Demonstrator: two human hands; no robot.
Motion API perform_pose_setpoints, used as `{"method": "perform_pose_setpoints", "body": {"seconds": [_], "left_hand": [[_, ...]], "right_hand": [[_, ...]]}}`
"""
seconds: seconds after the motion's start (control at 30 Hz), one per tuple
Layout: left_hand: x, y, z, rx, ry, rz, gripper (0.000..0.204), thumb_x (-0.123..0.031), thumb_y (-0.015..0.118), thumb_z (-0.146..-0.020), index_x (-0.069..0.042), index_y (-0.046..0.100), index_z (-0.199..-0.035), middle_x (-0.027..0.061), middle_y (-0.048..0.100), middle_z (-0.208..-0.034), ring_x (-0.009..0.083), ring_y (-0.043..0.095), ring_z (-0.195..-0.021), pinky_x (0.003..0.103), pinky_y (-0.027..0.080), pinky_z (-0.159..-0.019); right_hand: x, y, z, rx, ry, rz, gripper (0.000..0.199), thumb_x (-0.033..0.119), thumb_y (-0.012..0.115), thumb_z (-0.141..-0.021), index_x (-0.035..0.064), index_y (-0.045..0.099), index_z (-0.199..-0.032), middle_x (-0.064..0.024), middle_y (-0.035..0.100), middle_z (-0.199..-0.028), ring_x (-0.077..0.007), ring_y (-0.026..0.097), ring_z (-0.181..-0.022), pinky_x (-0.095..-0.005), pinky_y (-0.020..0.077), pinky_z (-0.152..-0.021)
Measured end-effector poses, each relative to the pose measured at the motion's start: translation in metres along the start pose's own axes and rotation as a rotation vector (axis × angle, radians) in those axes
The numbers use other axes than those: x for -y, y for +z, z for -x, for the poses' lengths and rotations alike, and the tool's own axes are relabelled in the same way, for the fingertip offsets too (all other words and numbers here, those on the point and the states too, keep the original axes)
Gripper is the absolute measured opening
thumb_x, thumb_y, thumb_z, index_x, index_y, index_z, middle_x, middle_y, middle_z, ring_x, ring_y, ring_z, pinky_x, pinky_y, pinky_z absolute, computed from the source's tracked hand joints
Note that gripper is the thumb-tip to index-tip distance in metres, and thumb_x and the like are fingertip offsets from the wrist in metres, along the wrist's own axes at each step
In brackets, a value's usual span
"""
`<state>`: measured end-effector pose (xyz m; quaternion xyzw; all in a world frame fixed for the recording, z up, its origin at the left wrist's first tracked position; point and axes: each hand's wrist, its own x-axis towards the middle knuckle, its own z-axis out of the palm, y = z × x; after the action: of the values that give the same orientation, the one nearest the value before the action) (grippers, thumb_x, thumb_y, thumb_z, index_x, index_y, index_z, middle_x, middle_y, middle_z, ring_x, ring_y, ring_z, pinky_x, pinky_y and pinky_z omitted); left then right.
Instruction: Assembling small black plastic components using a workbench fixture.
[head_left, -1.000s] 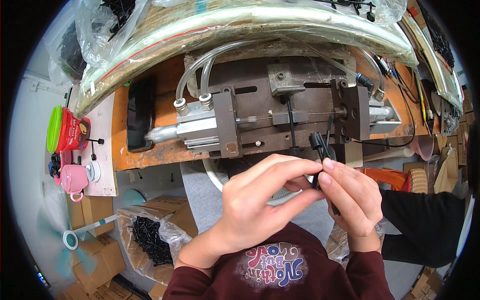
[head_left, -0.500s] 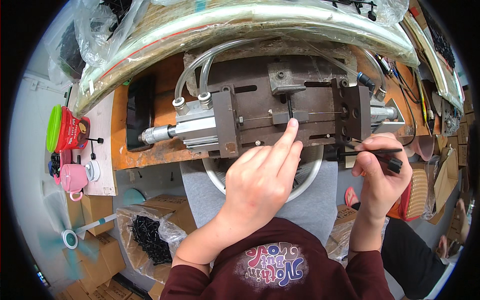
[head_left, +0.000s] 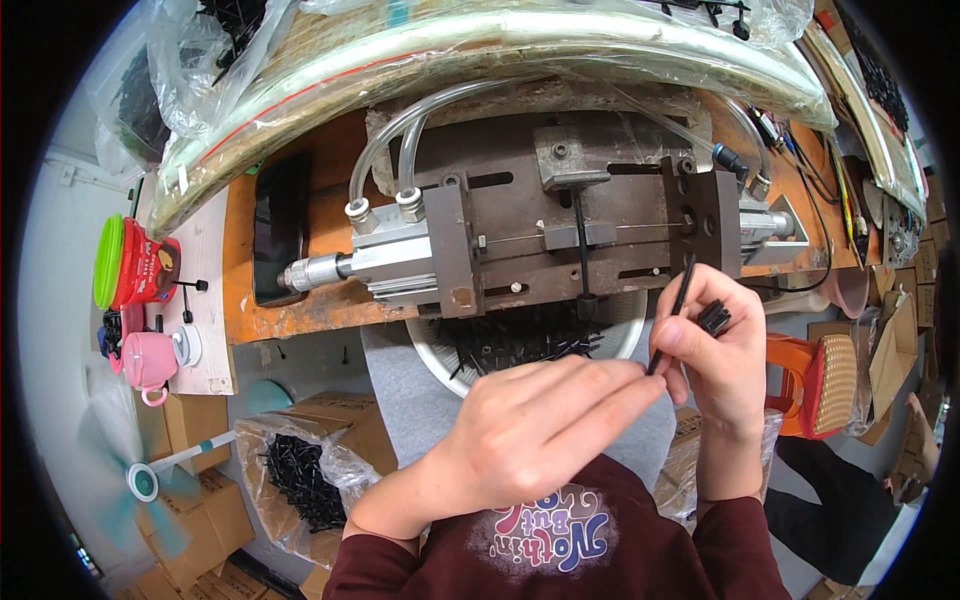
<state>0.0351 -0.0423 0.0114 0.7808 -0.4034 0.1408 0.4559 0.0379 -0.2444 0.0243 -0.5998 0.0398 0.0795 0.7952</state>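
Observation:
My right hand [head_left: 722, 350] is closed around thin black plastic rods; one rod [head_left: 684, 289] slants up from its fingers and a ribbed black end [head_left: 713, 317] sticks out by the thumb. My left hand [head_left: 545, 420] reaches across to it, its fingertips closed at the rod's lower end. Ahead, a dark metal clamping fixture [head_left: 520, 270] carries another black rod [head_left: 582, 250] lying across its small middle block, with a square head towards me. Below the fixture, a white round basin [head_left: 428, 360] holds many black rods, partly hidden by my left hand.
Silver air cylinders [head_left: 395, 265] with clear hoses [head_left: 380, 140] flank the fixture. A dark phone [head_left: 280, 225] lies on the wooden bench. At left are a red tub [head_left: 150, 270], a pink cup [head_left: 147, 357] and a fan [head_left: 142, 482]. A bagged box of black parts [head_left: 300, 480] stands on the floor.
My left hand has left the rod in the fixture and come down right to my right hand. My right hand has shifted left, its rods now steeper. The fixture's rod and the basin's contents are uncovered.

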Motion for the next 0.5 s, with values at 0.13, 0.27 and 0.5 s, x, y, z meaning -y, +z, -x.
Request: {"method": "perform_pose_setpoints", "body": {"seconds": [0.13,0.27,0.5], "left_hand": [[0.003,-0.004,-0.001,-0.082,-0.084,-0.146,0.034,-0.003,0.085,-0.069,0.0,0.076,-0.101,0.0106,0.072,-0.104,0.0244,0.07,-0.083,0.032,0.057,-0.07],[0.014,0.005,-0.001,-0.068,-0.146,-0.319,0.031,-0.005,0.083,-0.07,0.001,0.074,-0.099,0.0154,0.071,-0.119,0.0258,0.07,-0.086,0.033,0.057,-0.074],[0.02,0.018,-0.009,0.007,-0.13,-0.44,0.029,-0.007,0.08,-0.074,0.001,0.073,-0.1,0.0167,0.07,-0.125,0.0227,0.071,-0.081,0.033,0.057,-0.07]], "right_hand": [[0.001,-0.003,-0.004,-0.056,-0.186,0.067,0.019,0.007,0.069,-0.095,-0.0066,0.066,-0.108,-0.0114,0.071,-0.08,-0.0093,0.061,-0.056,-0.0222,0.048,-0.052],[-0.003,-0.024,-0.002,-0.059,-0.38,0.061,0.058,0.039,0.039,-0.11,-0.014,0.058,-0.122,-0.0243,0.069,-0.108,-0.0243,0.07,-0.078,-0.0327,0.0577,-0.072],[0.004,-0.015,0.009,-0.042,-0.438,0.082,0.068,0.044,0.035,-0.106,-0.0167,0.05,-0.133,-0.0318,0.063,-0.122,-0.0352,0.071,-0.102,-0.0421,0.0547,-0.093]]}}
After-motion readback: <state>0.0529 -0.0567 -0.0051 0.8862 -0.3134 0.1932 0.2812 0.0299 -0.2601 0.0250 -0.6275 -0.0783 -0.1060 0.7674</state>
